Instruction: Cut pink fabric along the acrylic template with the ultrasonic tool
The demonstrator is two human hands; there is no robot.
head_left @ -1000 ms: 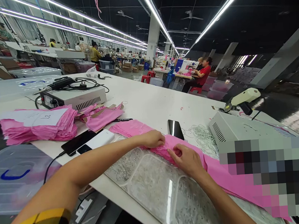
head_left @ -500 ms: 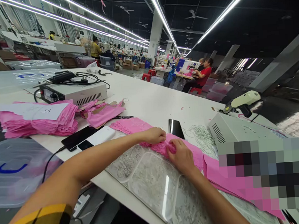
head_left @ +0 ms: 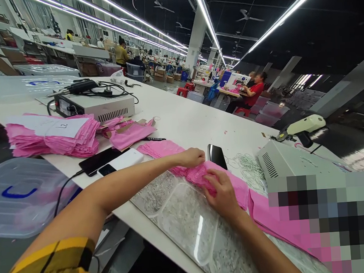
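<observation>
At the far left we saw a clear plastic lid (head_left: 25,218) with a blue handle, cut off by the edge. Beside it, a pink bundle (head_left: 57,141) sat on the white bench (head_left: 184,124) under a paper label (head_left: 61,125); we read "L2" on it, and the other marks were too faint. Behind stood a vented grey box (head_left: 105,105) with a black handpiece (head_left: 81,86) on top. A plaid sleeve (head_left: 50,266) ran out of view at the bottom. Near it, a white device (head_left: 127,160) hid part of a dark phone (head_left: 99,159). Beyond the bench, a person in mustard (head_left: 121,55) was too distant to make out well.

Centrally, the pink cloth (head_left: 240,192) lay slantwise over a glossy, mottled grey panel (head_left: 184,221). Our left hand (head_left: 194,157) rested on it, curled into a fist with its fingertips hidden; we could not tell whether its grip pinched the cloth. Our right hand (head_left: 220,192) bent thumb and fingers about the near edge; how firm that grip was, we could not tell.

Further right lay a second phone (head_left: 217,156) and tangled pale cord (head_left: 249,167). A person in red (head_left: 255,92) sat at a sewing machine under strip lights. A metal cabinet (head_left: 283,158) and the cloth's end vanished into blurred blocks.
</observation>
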